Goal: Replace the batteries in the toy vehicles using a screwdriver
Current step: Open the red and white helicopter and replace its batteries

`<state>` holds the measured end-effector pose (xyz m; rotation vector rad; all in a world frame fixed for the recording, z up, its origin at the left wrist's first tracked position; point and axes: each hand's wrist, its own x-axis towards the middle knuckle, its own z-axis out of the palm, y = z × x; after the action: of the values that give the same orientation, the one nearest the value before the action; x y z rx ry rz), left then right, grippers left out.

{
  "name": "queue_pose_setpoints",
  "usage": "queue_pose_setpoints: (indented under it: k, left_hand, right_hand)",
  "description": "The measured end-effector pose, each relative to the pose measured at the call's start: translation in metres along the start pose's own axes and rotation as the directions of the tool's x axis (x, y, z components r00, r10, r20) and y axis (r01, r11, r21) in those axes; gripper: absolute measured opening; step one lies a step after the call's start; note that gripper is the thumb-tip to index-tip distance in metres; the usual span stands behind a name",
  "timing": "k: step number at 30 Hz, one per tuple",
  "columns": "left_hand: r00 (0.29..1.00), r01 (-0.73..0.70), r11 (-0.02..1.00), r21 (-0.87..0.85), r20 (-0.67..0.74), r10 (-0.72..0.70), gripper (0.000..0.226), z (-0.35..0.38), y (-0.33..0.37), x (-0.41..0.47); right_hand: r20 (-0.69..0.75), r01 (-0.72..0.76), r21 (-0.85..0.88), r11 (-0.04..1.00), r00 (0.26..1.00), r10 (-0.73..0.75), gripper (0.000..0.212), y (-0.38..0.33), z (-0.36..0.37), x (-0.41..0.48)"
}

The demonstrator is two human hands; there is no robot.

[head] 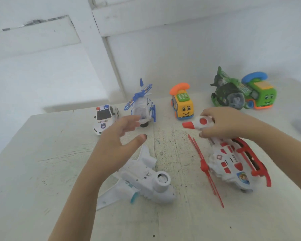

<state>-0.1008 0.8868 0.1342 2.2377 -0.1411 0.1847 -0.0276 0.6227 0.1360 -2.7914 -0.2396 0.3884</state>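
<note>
Red-and-white helicopter [231, 164] is gripped at the tail by the right hand [224, 125]. Left hand [115, 136] is held open near the white plane [146, 181].

The left forearm [80, 197], at 7 o'clock, and the right forearm [276, 150], at 4 o'clock, are bare. The left hand [118, 136] and the right hand [221, 124] have short thumbnails.

Bright, even light; soft blur; edges warped.
</note>
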Motion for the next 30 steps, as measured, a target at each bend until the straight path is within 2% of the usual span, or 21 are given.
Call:
queue_pose_setpoints:
  k: [2, 5, 8, 11, 13, 18, 21, 24, 27, 29, 30]
  left_hand:
    - [0.999, -0.023, 1.000, -0.013, 0.029, 0.024, 0.037, 0.015, 0.011, -0.001]
    - [0.998, -0.032, 0.996, -0.084, 0.055, 0.036, 0.039, 0.040, 0.029, -0.001]
    - [0.995, -0.079, 0.984, -0.159, 0.046, 0.087, 0.048, 0.065, 0.053, -0.003]
    - [0.984, -0.162, 0.978, -0.134, 0.044, 0.170, 0.056, 0.091, 0.076, -0.005]
    - [0.979, -0.203, 0.975, -0.090, 0.004, 0.205, 0.057, 0.107, 0.086, -0.007]
    - [0.949, -0.257, 0.965, -0.050, -0.198, 0.243, 0.039, 0.129, 0.098, -0.011]
    - [0.898, -0.331, 0.944, 0.000, -0.308, 0.315, 0.021, 0.137, 0.105, -0.015]
    - [0.875, -0.324, 0.946, 0.000, -0.379, 0.300, 0.021, 0.146, 0.105, -0.021]
    - [0.867, -0.282, 0.959, -0.017, -0.432, 0.248, 0.029, 0.154, 0.101, -0.033]
    - [0.885, -0.241, 0.969, -0.057, -0.423, 0.196, 0.013, 0.156, 0.095, -0.038]
    - [0.888, -0.229, 0.971, -0.070, -0.424, 0.179, 0.014, 0.157, 0.093, -0.041]
  right_hand:
    - [-0.090, 0.084, 0.162, 0.983, 0.993, -0.070, 0.029, 0.003, -0.017, -0.019]
    - [-0.207, 0.223, 0.192, 0.956, 0.961, -0.183, 0.020, 0.010, -0.033, -0.043]
    - [-0.322, 0.313, 0.073, 0.947, 0.906, -0.275, 0.025, 0.015, -0.035, -0.060]
    - [-0.403, 0.377, -0.109, 0.920, 0.829, -0.387, 0.047, 0.023, -0.028, -0.067]
    - [-0.425, 0.388, -0.169, 0.906, 0.801, -0.422, 0.059, 0.028, -0.028, -0.074]
    - [-0.469, 0.374, -0.284, 0.883, 0.749, -0.468, 0.062, 0.036, -0.029, -0.085]
    - [-0.509, 0.361, -0.431, 0.827, 0.659, -0.553, 0.065, 0.041, -0.022, -0.082]
    - [-0.509, 0.379, -0.493, 0.783, 0.604, -0.613, 0.061, 0.051, -0.021, -0.082]
    - [-0.460, 0.511, -0.379, 0.772, 0.620, -0.636, 0.068, 0.066, -0.021, -0.089]
    - [-0.467, 0.601, -0.209, 0.772, 0.632, -0.618, 0.080, 0.079, -0.022, -0.092]
    - [-0.464, 0.625, -0.126, 0.770, 0.649, -0.603, 0.087, 0.087, -0.022, -0.092]
